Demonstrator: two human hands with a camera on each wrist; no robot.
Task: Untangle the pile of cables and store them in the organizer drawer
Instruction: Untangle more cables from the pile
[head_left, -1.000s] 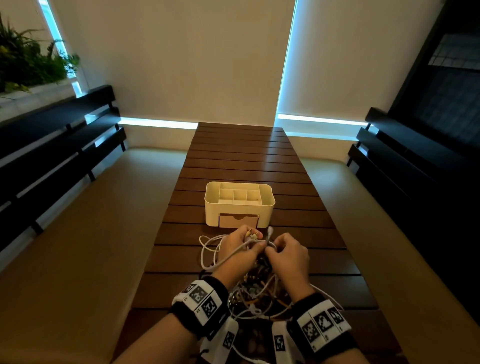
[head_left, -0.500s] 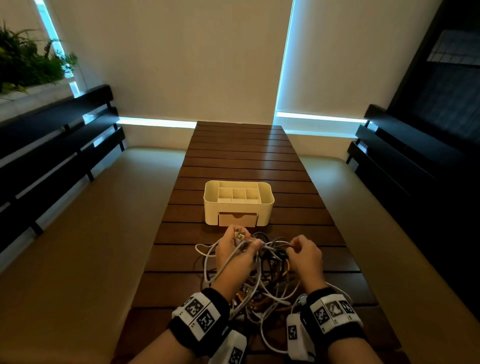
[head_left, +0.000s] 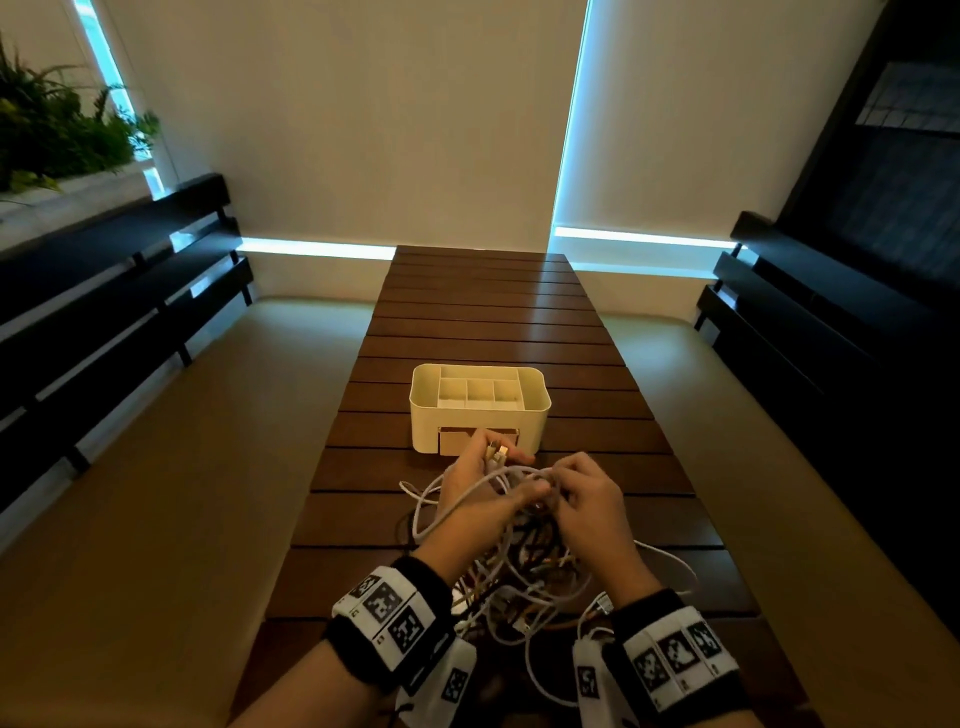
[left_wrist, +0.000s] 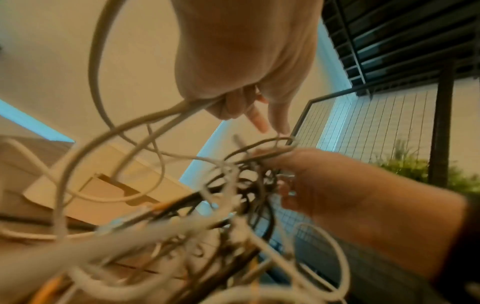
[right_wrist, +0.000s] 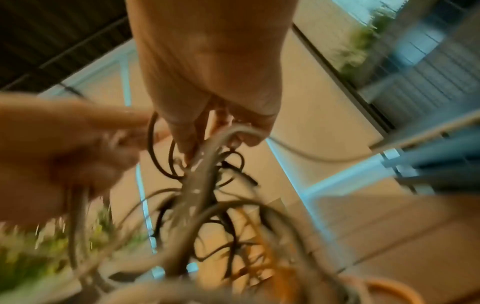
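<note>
A tangled pile of white, black and orange cables (head_left: 524, 577) lies on the wooden slat table (head_left: 483, 312) in front of me. My left hand (head_left: 483, 483) grips a bundle of white cable (left_wrist: 145, 123) and holds plug ends (head_left: 496, 454) at its fingertips. My right hand (head_left: 582, 493) pinches cable loops (right_wrist: 221, 142) at the top of the pile, close against the left hand. The cream organizer (head_left: 480, 408) stands just beyond both hands; its small drawer (head_left: 457, 441) looks closed and is partly hidden by the left hand.
Cushioned benches (head_left: 156, 467) run along both sides of the table, with dark slatted backrests (head_left: 104, 291). A planter with green leaves (head_left: 52, 130) sits at the far left. The far half of the table holds nothing but the organizer.
The hands spread apart half a second ago and have now come back together over the pile. Both have moved forward, nearer the organizer's drawer.
</note>
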